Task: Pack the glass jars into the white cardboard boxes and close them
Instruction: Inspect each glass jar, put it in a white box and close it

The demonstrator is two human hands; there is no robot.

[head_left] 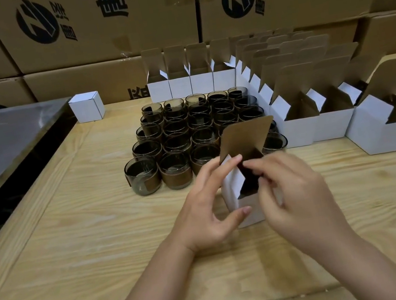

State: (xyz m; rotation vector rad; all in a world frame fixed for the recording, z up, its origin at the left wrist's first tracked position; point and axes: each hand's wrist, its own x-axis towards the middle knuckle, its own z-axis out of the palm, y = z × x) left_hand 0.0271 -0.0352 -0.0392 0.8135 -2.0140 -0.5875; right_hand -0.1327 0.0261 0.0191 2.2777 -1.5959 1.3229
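Head view: left hand (208,208) grips the white box (251,210); right hand (297,195) pinches 1 side flap (252,154). Fold it flat first (lid (244,136) stands upright), then tuck.

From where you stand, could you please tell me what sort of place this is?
Probably a packing station in a warehouse or workshop: printed cartons are stacked behind the wooden table, which holds a block of glass jars and rows of open white boxes; the left hand and right hand hold one box.

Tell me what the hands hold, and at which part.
Both hold the white box. The left hand grips its left side; the right hand pinches a top flap with its fingers.
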